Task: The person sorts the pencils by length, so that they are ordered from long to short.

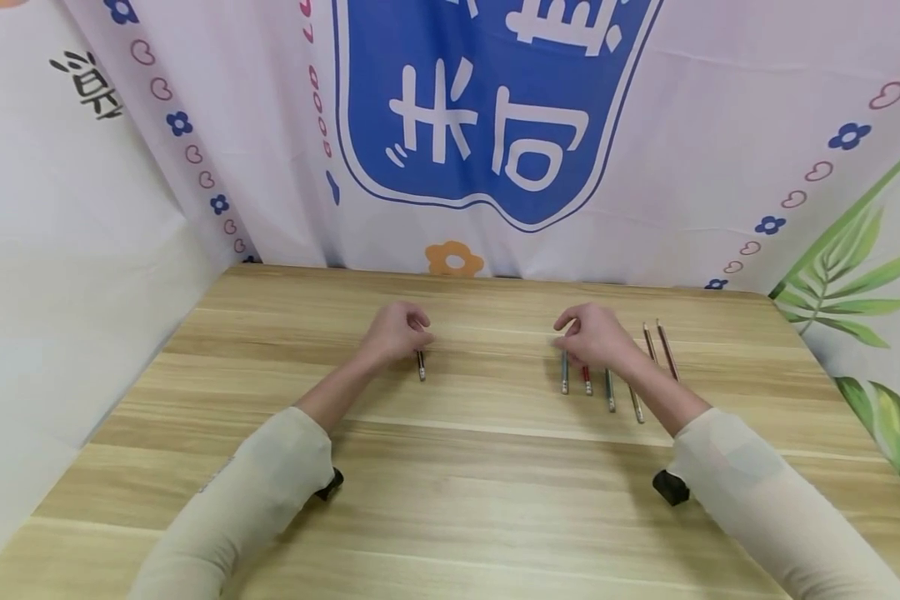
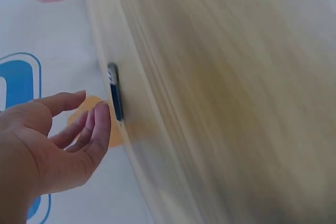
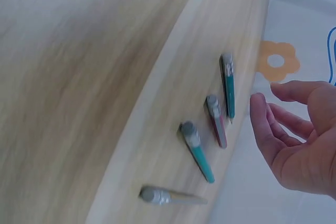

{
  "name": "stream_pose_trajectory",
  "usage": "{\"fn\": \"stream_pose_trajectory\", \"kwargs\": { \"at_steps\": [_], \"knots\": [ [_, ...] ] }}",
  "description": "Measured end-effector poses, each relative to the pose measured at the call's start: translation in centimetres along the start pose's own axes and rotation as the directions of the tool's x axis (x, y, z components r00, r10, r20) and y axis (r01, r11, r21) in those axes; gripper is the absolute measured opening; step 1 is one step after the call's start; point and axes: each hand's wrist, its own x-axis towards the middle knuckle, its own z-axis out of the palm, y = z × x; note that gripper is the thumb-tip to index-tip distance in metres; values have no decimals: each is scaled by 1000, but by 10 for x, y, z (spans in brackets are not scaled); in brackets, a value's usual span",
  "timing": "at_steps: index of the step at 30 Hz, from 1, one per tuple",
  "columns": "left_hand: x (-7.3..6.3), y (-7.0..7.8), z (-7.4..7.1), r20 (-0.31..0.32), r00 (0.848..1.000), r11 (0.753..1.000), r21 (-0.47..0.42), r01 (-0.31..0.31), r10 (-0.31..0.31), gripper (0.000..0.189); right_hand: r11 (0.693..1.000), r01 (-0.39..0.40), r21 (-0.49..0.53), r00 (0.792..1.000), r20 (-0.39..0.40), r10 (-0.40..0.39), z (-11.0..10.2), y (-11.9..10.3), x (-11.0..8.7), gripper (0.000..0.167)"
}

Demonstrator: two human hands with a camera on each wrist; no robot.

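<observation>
A dark pencil (image 1: pixel 421 367) lies on the table with its eraser end toward me. My left hand (image 1: pixel 396 333) hovers over its far end, fingers loosely bent; the left wrist view shows a gap between thumb and fingers, with nothing held. My right hand (image 1: pixel 592 335) is above the far ends of a teal pencil (image 1: pixel 565 377) and a red pencil (image 1: pixel 587 382). Its fingers are loosely bent and grip nothing in the right wrist view. Beside these lie a green pencil (image 1: pixel 611 393) and a yellowish pencil (image 1: pixel 637 407), partly hidden by the right hand and forearm.
Past the right wrist lie a brownish pencil (image 1: pixel 649 340) and a dark red pencil (image 1: pixel 667 348), near ends hidden by the forearm. A wooden table (image 1: pixel 450 500) bears everything. A printed curtain (image 1: pixel 270 150) hangs at its back edge.
</observation>
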Motion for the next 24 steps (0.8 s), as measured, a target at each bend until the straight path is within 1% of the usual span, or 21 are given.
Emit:
{"fn": "stream_pose_trajectory", "kwargs": {
  "at_steps": [4,6,11,17,24],
  "knots": [
    [-1,-3,-6,-24,996,996,3,85,-85,24,999,3,46,1000,-8,-3,6,-2,4,29],
    [-2,-4,-7,-22,994,994,21,105,-105,23,997,0,74,1000,-2,0,9,-3,5,28],
    [0,-7,-9,-3,994,992,73,106,-106,26,992,-11,125,1000,12,9,16,-8,9,27],
    [4,-12,-7,6,994,987,122,103,-105,27,980,-35,194,999,25,31,23,-12,12,28],
    [8,-12,-4,10,996,987,137,90,-92,21,971,-37,237,999,26,32,28,-13,14,27]
  ]
}}
